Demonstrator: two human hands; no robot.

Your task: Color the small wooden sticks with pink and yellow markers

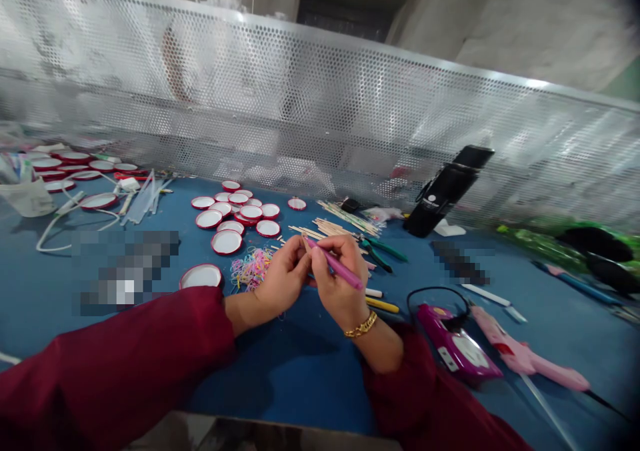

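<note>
My right hand (343,281) grips a purple pen-like tool (343,269), which slants up and left toward my left hand. My left hand (283,274) is closed, its fingertips pinched together by the tool's tip. Whatever those fingers pinch is too small or hidden to make out. Beside my left hand lies a heap of thin, colourful rubber bands (249,267). Red-rimmed white jar lids (227,241) lie in a cluster behind and left of it. Thin wooden sticks (327,226) are spread just beyond both hands.
Green-handled pliers (377,254) and a yellow stick (383,305) lie near my right hand. Further right are a purple device (457,347) with a black cable, a pink glue gun (530,357) and a black bottle (443,194). A perforated metal panel (320,104) borders the blue table (300,384).
</note>
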